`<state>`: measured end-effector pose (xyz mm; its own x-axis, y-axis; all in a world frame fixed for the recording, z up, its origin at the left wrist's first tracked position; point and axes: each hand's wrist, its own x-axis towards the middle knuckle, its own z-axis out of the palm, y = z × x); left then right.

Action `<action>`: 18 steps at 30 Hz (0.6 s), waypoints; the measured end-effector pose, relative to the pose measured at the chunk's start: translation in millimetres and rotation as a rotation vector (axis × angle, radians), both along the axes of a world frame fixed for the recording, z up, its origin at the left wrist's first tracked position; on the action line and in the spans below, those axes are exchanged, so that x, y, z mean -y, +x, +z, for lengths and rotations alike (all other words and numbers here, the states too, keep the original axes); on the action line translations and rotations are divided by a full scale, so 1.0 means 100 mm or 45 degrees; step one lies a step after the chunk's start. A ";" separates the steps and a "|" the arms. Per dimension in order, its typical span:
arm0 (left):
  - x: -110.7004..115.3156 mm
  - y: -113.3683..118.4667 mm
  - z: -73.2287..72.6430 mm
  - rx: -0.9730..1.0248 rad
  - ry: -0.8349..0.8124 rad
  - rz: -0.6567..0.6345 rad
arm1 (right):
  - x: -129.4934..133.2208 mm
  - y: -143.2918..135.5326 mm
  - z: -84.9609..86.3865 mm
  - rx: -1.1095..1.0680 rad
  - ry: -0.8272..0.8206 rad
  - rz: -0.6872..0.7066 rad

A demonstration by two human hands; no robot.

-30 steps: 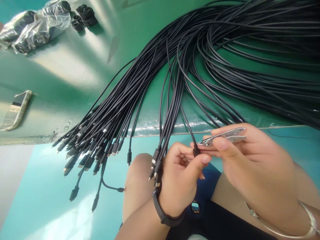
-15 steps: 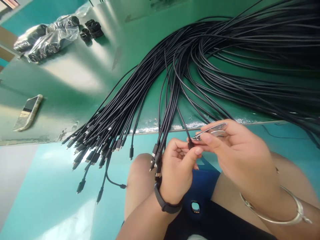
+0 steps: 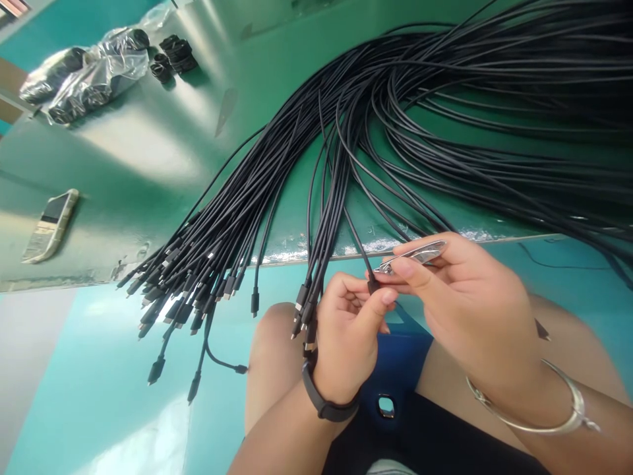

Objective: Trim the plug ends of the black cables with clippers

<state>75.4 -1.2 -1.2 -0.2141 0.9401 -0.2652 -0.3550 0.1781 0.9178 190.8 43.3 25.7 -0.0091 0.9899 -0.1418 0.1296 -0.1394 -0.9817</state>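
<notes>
My left hand [image 3: 349, 330] is closed in a pinch on the connector end of a black USB cable [image 3: 360, 245]. Silver nail clippers [image 3: 420, 254] lie between the thumb and fingers of my right hand [image 3: 482, 307]. Their jaws meet the cable just above its connector, and the lever is pressed down close to the body. Beside my left wrist hangs a small bunch of cable ends [image 3: 305, 307] with bare metal plugs. Farther left, a larger bundle of connectors [image 3: 185, 284] juts over the table edge.
Black cables [image 3: 494, 72] sweep across the green table [image 3: 163, 191] toward the right. At the back left are plastic bags of coiled black cable [image 3: 93, 79] and a loose black coil [image 3: 178, 56]. A phone in a pale case [image 3: 51, 224] lies at the left.
The clippers' lever has come down against the body under my right thumb. Both hands keep their place at the cable, while the whole view has shifted slightly.
</notes>
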 end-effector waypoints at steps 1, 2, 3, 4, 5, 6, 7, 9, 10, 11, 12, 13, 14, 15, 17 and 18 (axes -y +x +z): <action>-0.01 0.00 0.00 -0.003 -0.003 -0.002 | 0.01 0.00 0.00 -0.020 0.005 -0.009; -0.02 0.01 -0.01 -0.012 -0.006 -0.001 | 0.01 0.01 0.00 -0.037 0.013 -0.011; -0.02 0.01 -0.01 -0.034 -0.012 -0.002 | 0.02 0.01 -0.01 -0.049 0.025 -0.004; -0.02 0.02 -0.02 -0.074 -0.020 -0.001 | 0.02 0.02 -0.01 -0.059 0.044 0.011; -0.01 0.03 -0.02 -0.141 -0.029 -0.014 | 0.02 0.03 -0.01 -0.066 0.066 0.042; 0.01 0.04 -0.01 -0.245 -0.036 -0.042 | 0.03 0.04 -0.01 -0.072 0.082 0.095; 0.06 0.05 0.01 -0.390 -0.030 -0.100 | 0.02 0.04 -0.01 -0.079 0.089 0.171; 0.20 0.05 0.09 -0.753 0.085 -0.306 | 0.02 0.06 -0.02 -0.085 0.098 0.342; 0.29 0.03 0.14 -0.938 0.193 -0.399 | 0.02 0.07 -0.02 -0.067 0.103 0.405; 0.38 0.00 0.20 -1.095 0.327 -0.460 | 0.02 0.08 -0.01 -0.027 0.115 0.438; 0.47 -0.04 0.26 -1.206 0.464 -0.435 | 0.02 0.11 0.00 0.037 0.147 0.438; 0.54 -0.11 0.33 -1.299 0.519 -0.267 | 0.02 0.14 0.01 0.125 0.193 0.413; 0.58 -0.19 0.38 -1.365 0.510 -0.093 | 0.02 0.17 0.03 0.233 0.246 0.368; 0.58 -0.27 0.42 -1.442 0.417 0.116 | 0.02 0.22 0.04 0.354 0.299 0.314; 0.52 -0.46 0.46 -1.568 0.175 0.332 | 0.01 0.32 0.07 0.576 0.402 0.186; 0.45 -0.54 0.46 -1.589 0.016 0.241 | -0.01 0.37 0.08 0.674 0.450 0.111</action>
